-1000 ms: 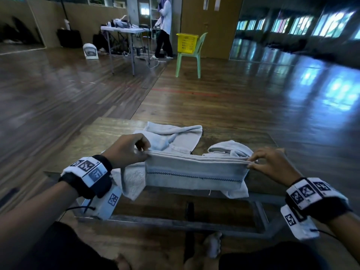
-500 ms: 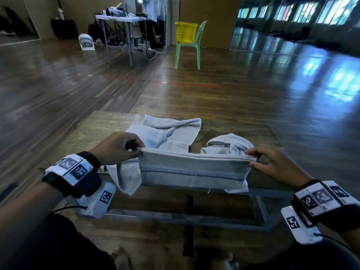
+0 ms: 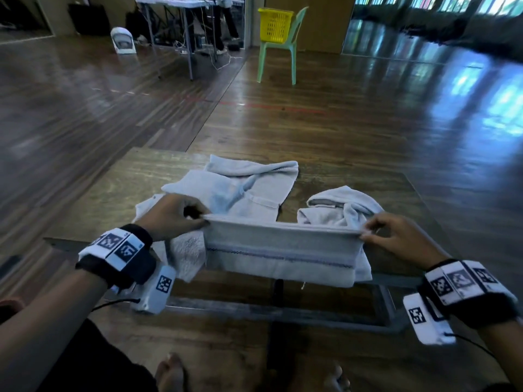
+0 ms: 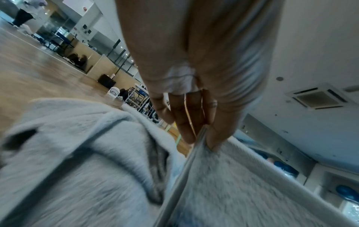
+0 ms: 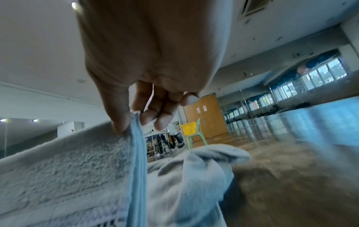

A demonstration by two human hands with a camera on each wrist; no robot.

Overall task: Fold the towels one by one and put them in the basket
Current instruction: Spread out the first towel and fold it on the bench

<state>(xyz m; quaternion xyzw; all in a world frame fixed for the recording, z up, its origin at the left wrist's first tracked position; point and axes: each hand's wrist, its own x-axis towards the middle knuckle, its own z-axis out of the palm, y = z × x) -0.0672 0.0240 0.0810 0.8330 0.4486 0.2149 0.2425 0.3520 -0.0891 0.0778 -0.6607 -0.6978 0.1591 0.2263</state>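
A pale grey towel [image 3: 280, 250] with a dark stitched stripe hangs taut over the near edge of the wooden table [image 3: 113, 193]. My left hand [image 3: 172, 216] pinches its upper left corner [image 4: 202, 138] and my right hand [image 3: 396, 236] pinches its upper right corner [image 5: 134, 122]. Behind it lie two more grey towels: a flat rumpled towel [image 3: 243, 188] in the middle and a bunched towel [image 3: 339, 207] at the right. The yellow basket [image 3: 276, 25] stands far off on a green chair [image 3: 280, 52].
A metal frame [image 3: 268, 312] runs under the table near my feet. A person stands by a grey table [image 3: 181, 4] with cables at the far wall. A small white fan [image 3: 123, 41] sits on the wooden floor, far left.
Both hands have kept their pinch on the towel's top edge and held it stretched. The view has tilted downward, so the table and towels sit lower and nearer.
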